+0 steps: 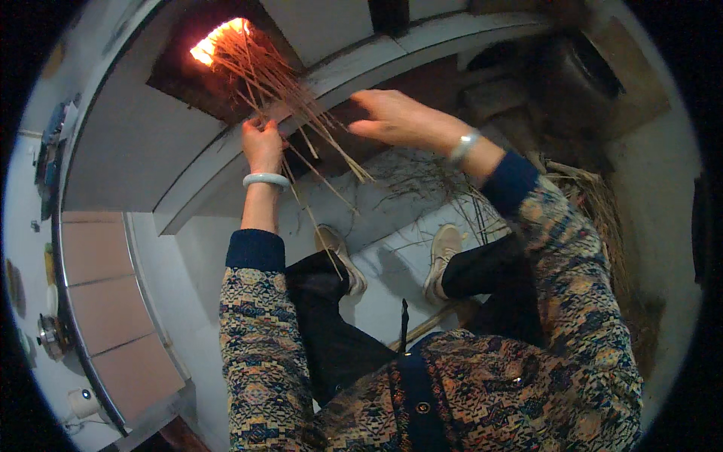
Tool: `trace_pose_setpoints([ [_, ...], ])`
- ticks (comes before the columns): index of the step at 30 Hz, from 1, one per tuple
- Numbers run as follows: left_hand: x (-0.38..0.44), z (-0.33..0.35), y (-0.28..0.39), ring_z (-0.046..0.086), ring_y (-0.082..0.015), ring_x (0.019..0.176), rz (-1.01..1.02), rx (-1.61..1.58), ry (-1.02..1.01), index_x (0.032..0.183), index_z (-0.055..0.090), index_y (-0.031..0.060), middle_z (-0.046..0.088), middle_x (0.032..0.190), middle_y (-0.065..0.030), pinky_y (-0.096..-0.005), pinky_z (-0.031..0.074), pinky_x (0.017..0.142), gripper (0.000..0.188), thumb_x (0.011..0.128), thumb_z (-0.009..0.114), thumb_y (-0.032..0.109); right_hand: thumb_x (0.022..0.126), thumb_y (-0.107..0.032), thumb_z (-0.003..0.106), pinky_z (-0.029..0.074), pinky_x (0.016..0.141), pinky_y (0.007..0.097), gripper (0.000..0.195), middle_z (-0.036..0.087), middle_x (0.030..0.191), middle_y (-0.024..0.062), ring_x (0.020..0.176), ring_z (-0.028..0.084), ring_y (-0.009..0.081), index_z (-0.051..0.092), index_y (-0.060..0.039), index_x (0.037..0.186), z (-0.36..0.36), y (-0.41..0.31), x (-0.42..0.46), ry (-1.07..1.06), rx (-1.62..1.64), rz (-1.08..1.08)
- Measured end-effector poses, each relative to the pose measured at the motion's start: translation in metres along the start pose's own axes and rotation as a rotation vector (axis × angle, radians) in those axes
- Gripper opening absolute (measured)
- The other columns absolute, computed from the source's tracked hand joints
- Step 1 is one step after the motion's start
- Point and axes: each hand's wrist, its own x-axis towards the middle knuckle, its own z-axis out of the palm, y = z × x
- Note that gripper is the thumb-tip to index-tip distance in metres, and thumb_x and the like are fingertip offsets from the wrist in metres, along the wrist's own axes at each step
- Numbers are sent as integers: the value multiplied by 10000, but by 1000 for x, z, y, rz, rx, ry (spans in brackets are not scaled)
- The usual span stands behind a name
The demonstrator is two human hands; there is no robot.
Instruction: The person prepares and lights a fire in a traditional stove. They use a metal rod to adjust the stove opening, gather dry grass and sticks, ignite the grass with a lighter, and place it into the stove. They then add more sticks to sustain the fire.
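Note:
A bundle of thin dry stalks [282, 90] reaches into the firebox opening [186, 85] of a stove, its far ends in bright flames [220, 39]. The near ends stick out past the stove's ledge towards me. My left hand [262, 144], with a pale bangle at the wrist, pinches a few thin stalks at the bundle's left side; one long stalk hangs down from it over my trouser leg. To the right of the bundle is my right hand [390, 118], thumb and fingers apart, slightly blurred. Nothing shows in its grasp.
A curved pale ledge [192, 186] runs along the stove front. Loose twigs [429, 175] litter the floor ahead of my shoes [446, 248]. A heap of dry stalks [604, 220] lies by my right arm. Dark bulky objects [565, 73] stand at upper right; a tiled counter [107, 282] is at left.

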Motion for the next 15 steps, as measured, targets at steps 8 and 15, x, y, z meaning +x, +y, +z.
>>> trace_pose_setpoints([
  [8, 11, -42, -28, 575, -156, 618, -82, 153, -46, 917, 590, -23, 608, 716, -101, -292, 415, 479, 156, 876, 602, 127, 869, -238, 653, 527, 748, 307, 407, 685, 974, 145, 857, 654, 183, 610, 64, 1139, -90, 18, -143, -4, 154, 351],
  [15, -45, -38, -14, 617, -195, 612, -619, -8, -631, 871, 614, -18, 674, 794, -161, -312, 484, 548, 155, 877, 629, 136, 884, -263, 611, 528, 835, 375, 415, 684, 1039, 211, 959, 673, 298, 610, 51, 1155, 11, -47, -156, -291, 472, 100],
])
